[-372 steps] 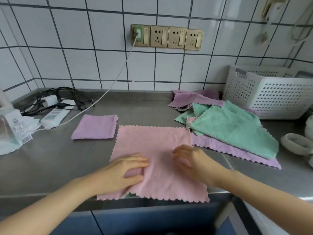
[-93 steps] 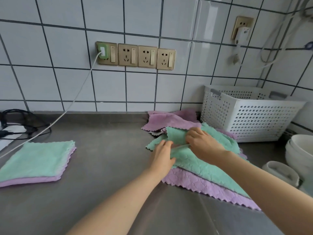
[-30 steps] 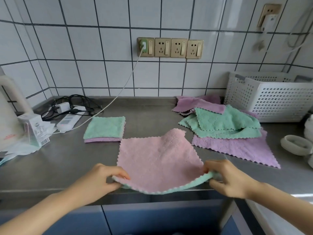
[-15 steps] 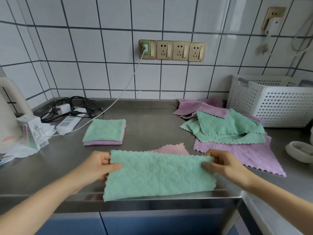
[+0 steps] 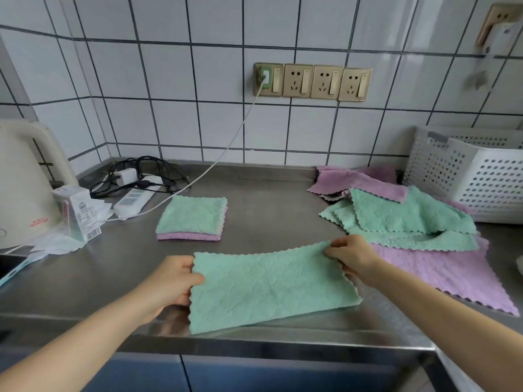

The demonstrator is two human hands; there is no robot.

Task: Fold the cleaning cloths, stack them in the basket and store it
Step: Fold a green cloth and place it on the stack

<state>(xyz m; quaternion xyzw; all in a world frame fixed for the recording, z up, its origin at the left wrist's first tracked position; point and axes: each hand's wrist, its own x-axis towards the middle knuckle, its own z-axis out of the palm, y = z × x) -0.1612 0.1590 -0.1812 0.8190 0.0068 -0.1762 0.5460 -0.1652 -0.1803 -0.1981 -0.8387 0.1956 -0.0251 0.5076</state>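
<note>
Green cloth [image 5: 271, 287] folded in half into a long strip, lying on the steel tabletop [image 5: 268, 213] near the front edge, green quilted side up, scalloped edges all round. Left hand [image 5: 172, 281] gripping the strip's left end, thumb on top, fingers curled under the edge. Right hand [image 5: 351, 256] pinching the far right corner, fingers bent and pressed together on the fabric, corner lifted slightly off the steel.

Behind the strip, toward the wall: folded stack [image 5: 192, 217] of two squares, green on top of purple, edges roughly aligned. To the right, loose pile [image 5: 402, 219] of unfolded cloths, green ones crumpled over a flat purple one that spreads toward the front right, more purple bunched at the back against the wall. White perforated basket [image 5: 481, 182] just beyond the pile, in the right rear corner, touching or nearly touching the purple cloth at its base; contents not visible.

Far left: cream kettle [image 5: 25, 182], small carton [image 5: 77, 212] beside it on crumpled paper, white power strip [image 5: 133, 200] with a tangle of black cables behind. White cable [image 5: 226, 148] running up from the tabletop to the leftmost of four gold wall sockets [image 5: 312, 82] on white tile.
</note>
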